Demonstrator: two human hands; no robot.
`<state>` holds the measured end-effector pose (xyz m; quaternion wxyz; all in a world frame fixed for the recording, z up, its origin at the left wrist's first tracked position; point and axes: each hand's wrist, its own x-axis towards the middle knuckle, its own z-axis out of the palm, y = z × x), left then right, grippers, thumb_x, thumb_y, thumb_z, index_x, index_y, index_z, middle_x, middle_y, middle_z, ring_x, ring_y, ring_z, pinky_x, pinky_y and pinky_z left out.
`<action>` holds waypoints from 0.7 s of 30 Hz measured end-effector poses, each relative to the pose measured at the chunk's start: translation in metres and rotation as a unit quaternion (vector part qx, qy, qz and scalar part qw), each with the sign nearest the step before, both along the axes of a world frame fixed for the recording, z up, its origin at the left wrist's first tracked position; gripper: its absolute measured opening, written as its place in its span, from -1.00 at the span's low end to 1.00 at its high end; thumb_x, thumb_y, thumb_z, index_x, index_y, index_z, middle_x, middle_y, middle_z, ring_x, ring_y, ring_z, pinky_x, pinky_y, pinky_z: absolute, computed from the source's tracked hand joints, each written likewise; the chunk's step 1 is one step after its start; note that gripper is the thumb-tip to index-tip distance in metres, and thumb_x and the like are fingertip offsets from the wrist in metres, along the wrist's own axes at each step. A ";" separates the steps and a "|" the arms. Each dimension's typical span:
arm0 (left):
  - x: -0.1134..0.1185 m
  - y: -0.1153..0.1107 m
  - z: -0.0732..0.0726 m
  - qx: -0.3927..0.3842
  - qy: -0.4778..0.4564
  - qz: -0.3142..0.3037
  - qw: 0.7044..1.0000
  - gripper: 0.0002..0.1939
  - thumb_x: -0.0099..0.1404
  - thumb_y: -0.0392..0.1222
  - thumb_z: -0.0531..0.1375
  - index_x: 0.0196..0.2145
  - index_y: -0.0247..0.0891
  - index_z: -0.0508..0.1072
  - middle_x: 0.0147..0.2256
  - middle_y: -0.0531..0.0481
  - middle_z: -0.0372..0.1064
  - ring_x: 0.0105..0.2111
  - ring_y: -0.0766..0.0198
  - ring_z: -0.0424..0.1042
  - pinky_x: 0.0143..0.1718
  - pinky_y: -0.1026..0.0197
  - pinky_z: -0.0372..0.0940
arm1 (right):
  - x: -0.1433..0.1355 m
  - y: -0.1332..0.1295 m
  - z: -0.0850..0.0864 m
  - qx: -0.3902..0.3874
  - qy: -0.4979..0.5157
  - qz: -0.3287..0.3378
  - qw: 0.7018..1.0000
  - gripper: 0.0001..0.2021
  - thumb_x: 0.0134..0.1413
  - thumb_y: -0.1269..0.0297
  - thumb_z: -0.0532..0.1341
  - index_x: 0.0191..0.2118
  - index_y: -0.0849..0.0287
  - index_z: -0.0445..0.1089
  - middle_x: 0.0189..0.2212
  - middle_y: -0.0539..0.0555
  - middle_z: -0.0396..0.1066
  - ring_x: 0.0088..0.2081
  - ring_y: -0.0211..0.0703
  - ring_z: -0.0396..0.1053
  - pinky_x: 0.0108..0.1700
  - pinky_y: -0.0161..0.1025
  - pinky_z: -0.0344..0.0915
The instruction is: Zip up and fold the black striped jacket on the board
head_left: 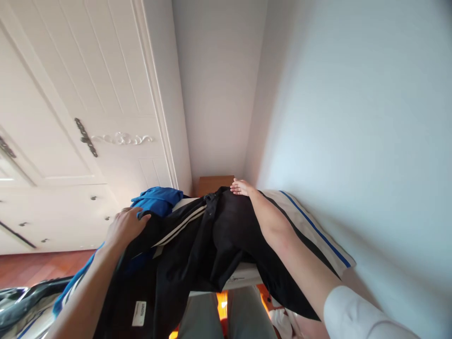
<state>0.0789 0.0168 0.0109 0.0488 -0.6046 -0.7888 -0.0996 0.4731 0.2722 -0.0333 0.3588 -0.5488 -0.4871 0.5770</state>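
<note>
The black cloth [233, 221] lies spread over a pale surface [242, 275], its far edge running level with the box [213, 183] and its near edge hanging down over the surface's front, close to the two trouser legs [203, 315] below. To the right of the black cloth, the striped cloth [294, 212] spreads out to just beside the wall [353, 117], so the room on that side is tight. To the left and beyond the black cloth stands the wardrobe [123, 84]; between its side and the wall a gap leads back into the corner, with the box low in it, just behind the black cloth. Most of the room is above the black cloth. The left hand [127, 223] lies on the left part of the black cloth, fingers bent, beside the blue cloth [157, 200]; whether it grips any fabric cannot be told. The right hand [240, 187] is flat, its fingers straight and together, at the far edge of the black cloth. Counted: two hands, one box, one blue cloth, one white label [139, 313] on the left, hanging part of the black cloth; whether that cloth is one garment or several is unclear.
</note>
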 end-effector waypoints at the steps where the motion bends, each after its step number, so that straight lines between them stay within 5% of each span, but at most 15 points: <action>1: 0.007 0.004 -0.003 0.003 0.001 -0.018 1.000 -0.41 0.40 0.05 -0.05 0.13 -0.47 0.39 0.08 -0.31 0.38 0.14 -0.06 0.31 0.17 0.02 0.16 | 0.005 0.003 -0.007 -0.013 0.018 -0.018 1.000 -0.70 0.40 0.13 0.05 -0.23 0.28 0.32 -0.27 0.20 0.49 -0.31 -0.21 0.48 -0.18 -0.23 0.44; 9: 0.057 0.022 -0.050 -0.044 -0.050 -0.168 0.983 -0.28 0.33 0.21 0.00 0.18 -0.45 0.37 0.17 -0.32 0.33 0.21 -0.08 0.27 0.24 0.00 0.12 | 0.047 0.016 -0.029 -0.092 0.094 -0.122 0.984 -0.76 0.35 0.19 0.16 -0.18 0.31 0.40 -0.33 0.04 0.46 -0.38 -0.29 0.44 -0.33 -0.30 0.42; 13: 0.094 0.004 -0.075 -0.089 -0.059 -0.177 0.978 -0.25 0.34 0.20 0.01 0.29 -0.37 0.25 0.30 -0.33 0.14 0.36 -0.17 -0.01 0.28 -0.27 0.02 | 0.056 0.014 -0.034 -0.112 0.157 -0.149 0.970 -0.76 0.34 0.19 0.18 -0.21 0.32 0.40 -0.35 0.05 0.46 -0.39 -0.28 0.43 -0.34 -0.30 0.42; 16: 0.120 -0.012 -0.079 -0.107 -0.044 -0.193 0.974 -0.27 0.37 0.18 0.03 0.33 -0.34 0.19 0.35 -0.30 0.04 0.41 -0.19 -0.20 0.29 -0.42 -0.15 | 0.061 0.015 -0.036 -0.118 0.227 -0.174 0.951 -0.75 0.35 0.18 0.16 -0.23 0.30 0.39 -0.37 0.03 0.45 -0.42 -0.30 0.42 -0.37 -0.31 0.40; 21: 0.140 -0.019 -0.075 -0.099 -0.072 -0.261 0.958 -0.26 0.38 0.18 0.05 0.34 -0.36 0.17 0.35 -0.31 0.05 0.40 -0.13 -0.16 0.35 -0.24 -0.12 | 0.073 0.011 -0.040 -0.091 0.386 -0.236 0.887 -0.70 0.38 0.13 0.12 -0.28 0.27 0.35 -0.51 -0.09 0.30 -0.58 -0.42 0.22 -0.53 -0.42 0.24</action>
